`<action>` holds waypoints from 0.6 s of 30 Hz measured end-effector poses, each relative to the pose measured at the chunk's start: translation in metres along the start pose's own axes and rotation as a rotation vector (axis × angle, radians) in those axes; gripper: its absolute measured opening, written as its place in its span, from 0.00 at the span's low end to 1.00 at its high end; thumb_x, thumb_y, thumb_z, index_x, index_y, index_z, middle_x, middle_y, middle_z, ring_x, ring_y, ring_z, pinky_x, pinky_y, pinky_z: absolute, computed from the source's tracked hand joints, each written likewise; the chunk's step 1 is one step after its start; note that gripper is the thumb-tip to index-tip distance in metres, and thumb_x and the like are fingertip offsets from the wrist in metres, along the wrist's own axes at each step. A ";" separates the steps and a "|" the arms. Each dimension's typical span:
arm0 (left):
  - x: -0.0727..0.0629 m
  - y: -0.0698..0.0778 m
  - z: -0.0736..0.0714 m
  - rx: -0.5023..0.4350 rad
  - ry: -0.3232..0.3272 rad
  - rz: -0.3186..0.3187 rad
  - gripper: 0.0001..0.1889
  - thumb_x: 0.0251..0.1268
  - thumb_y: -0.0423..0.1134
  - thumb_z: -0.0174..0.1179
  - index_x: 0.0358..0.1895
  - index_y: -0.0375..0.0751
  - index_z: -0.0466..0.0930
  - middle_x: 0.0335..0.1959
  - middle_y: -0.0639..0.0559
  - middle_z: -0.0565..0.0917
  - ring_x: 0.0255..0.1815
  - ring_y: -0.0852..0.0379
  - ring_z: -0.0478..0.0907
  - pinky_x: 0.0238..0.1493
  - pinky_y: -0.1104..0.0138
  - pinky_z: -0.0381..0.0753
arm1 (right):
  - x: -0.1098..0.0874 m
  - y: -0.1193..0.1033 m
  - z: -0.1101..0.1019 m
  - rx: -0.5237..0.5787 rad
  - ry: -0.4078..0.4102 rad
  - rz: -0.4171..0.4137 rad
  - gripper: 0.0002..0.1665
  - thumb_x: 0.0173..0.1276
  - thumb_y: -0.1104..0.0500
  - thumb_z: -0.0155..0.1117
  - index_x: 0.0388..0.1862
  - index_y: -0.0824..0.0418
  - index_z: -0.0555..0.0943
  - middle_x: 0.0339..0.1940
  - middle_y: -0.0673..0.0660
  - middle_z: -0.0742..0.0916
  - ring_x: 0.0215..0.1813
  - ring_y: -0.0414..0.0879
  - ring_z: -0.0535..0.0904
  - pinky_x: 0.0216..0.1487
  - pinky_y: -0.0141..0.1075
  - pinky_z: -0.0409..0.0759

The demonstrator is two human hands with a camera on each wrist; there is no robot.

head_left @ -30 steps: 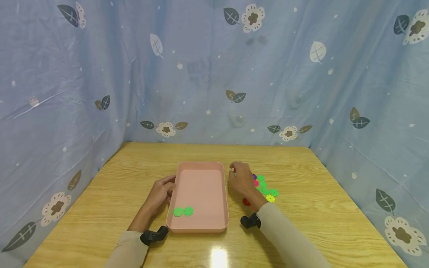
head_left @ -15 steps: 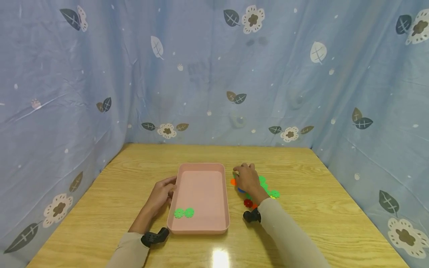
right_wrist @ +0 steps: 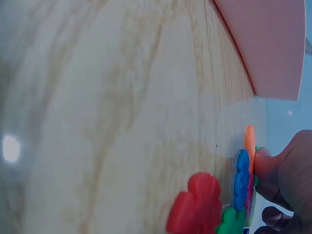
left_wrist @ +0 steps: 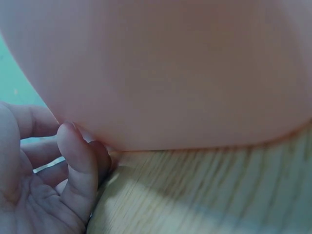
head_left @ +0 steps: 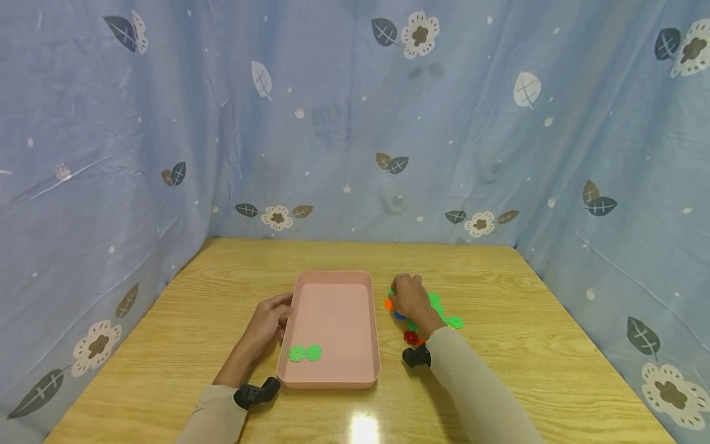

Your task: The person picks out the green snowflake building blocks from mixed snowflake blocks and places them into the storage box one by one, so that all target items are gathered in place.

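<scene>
A pink rectangular tray point(head_left: 333, 320) stands on the table. My left hand point(head_left: 265, 322) holds its left side; in the left wrist view, the thumb point(left_wrist: 78, 161) and curled fingers meet the tray wall point(left_wrist: 170, 87). Two joined green flower-shaped discs point(head_left: 305, 353) lie near the tray's front left corner. Right of the tray, my right hand point(head_left: 409, 297) reaches down over a pile of coloured discs, fingers curled. In the right wrist view, its thumb point(right_wrist: 268, 170) presses a green disc point(right_wrist: 257, 168) behind an orange disc point(right_wrist: 250, 141). The other fingertips are mostly hidden.
A blue disc point(right_wrist: 241, 180) and a red disc point(right_wrist: 197, 204) lie near the right hand. More green discs point(head_left: 435, 302) extend to its right. A blue patterned curtain point(head_left: 344, 123) surrounds the back and sides of the wooden table point(head_left: 244, 265).
My right hand has moved slightly right and down from beside the tray onto the pile, its fingers drawing together. The left hand stays at the tray.
</scene>
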State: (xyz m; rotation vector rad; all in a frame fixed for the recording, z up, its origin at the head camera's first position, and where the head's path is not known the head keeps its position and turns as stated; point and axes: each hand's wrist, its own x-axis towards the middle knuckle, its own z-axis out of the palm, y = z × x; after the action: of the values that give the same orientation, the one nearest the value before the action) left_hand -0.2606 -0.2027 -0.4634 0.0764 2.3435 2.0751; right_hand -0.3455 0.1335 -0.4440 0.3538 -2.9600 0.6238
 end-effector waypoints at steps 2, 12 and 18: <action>0.000 0.000 0.000 0.004 0.002 -0.002 0.26 0.73 0.32 0.49 0.73 0.33 0.69 0.40 0.35 0.82 0.22 0.57 0.75 0.17 0.67 0.78 | 0.000 0.000 -0.001 0.009 -0.009 0.003 0.12 0.73 0.59 0.66 0.49 0.66 0.82 0.51 0.61 0.84 0.51 0.58 0.71 0.48 0.46 0.81; 0.001 0.001 -0.001 0.022 0.001 0.011 0.26 0.73 0.32 0.49 0.72 0.32 0.69 0.39 0.35 0.82 0.22 0.58 0.75 0.18 0.68 0.78 | 0.001 0.000 -0.003 0.022 -0.024 0.008 0.12 0.73 0.60 0.65 0.50 0.65 0.79 0.49 0.62 0.84 0.52 0.58 0.76 0.45 0.47 0.82; 0.000 0.000 -0.001 0.011 -0.006 -0.003 0.26 0.74 0.33 0.49 0.73 0.32 0.68 0.39 0.35 0.82 0.22 0.58 0.74 0.17 0.68 0.78 | 0.003 0.000 -0.003 0.150 -0.006 -0.007 0.04 0.71 0.64 0.63 0.42 0.64 0.82 0.34 0.56 0.85 0.29 0.47 0.77 0.32 0.38 0.78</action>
State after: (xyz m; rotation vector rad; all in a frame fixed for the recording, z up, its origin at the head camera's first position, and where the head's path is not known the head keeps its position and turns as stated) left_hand -0.2604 -0.2039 -0.4631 0.0789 2.3506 2.0574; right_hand -0.3488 0.1343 -0.4414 0.3781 -2.9235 0.8474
